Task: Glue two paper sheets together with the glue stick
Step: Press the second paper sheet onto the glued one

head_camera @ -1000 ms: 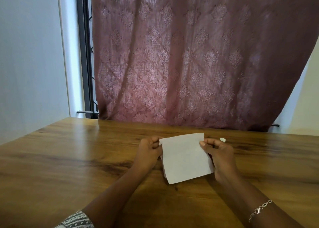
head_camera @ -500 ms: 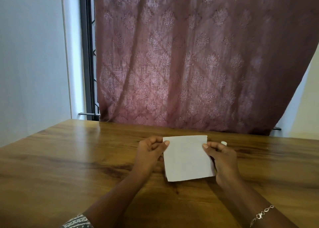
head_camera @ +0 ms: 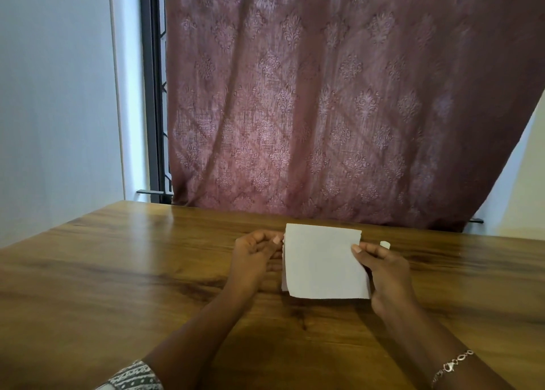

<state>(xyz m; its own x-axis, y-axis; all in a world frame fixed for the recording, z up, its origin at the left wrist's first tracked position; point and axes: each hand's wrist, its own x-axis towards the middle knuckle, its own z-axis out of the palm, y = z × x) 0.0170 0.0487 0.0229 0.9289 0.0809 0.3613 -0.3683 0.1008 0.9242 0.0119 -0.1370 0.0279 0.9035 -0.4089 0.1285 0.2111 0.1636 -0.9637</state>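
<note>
A white paper sheet is held above the wooden table, between both hands. A second sheet's edge peeks out behind its left side. My left hand pinches the left edge near the top. My right hand grips the right edge, thumb on the front. A small white object, possibly the glue stick's end, shows just behind my right hand; most of it is hidden.
The wooden table stretches wide to the left and right of my hands. A maroon patterned curtain hangs behind the table's far edge, with a dark window frame and a white wall at the left.
The sheet has turned from tilted to nearly square and upright. Both hands shifted slightly with it, still holding its edges.
</note>
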